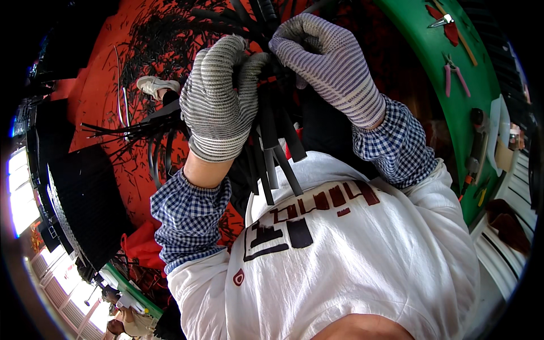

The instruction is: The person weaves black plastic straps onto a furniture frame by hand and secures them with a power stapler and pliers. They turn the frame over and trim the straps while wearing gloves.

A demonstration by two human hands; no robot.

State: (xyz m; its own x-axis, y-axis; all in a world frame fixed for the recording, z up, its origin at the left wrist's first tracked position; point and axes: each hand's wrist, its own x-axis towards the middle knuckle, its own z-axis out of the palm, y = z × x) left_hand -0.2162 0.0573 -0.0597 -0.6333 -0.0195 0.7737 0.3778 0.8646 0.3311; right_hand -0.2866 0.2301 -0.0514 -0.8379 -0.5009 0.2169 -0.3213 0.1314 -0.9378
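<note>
Both my hands wear striped knitted gloves, with checked blue-and-white sleeves behind them. My left hand [218,99] is curled around a bunch of flat black strips [269,127], its thumb and fingers drawn together near the top. To the right, my right hand [328,62] pinches at the same bunch with its thumb and forefinger, close to the left fingertips. The spot between the fingertips is dark, so the exact grip is hard to make out. Loose strip ends hang down toward my white top, and more fan out at the left and beyond the hands.
A green table [416,31] curves along the right, holding pink-handled pliers [455,79] and other tools. Black scraps litter the red floor [93,113]. A light shoe [156,86] shows beyond my left hand. Large black woven pieces [88,204] stand at left; another person [133,320] is at lower left.
</note>
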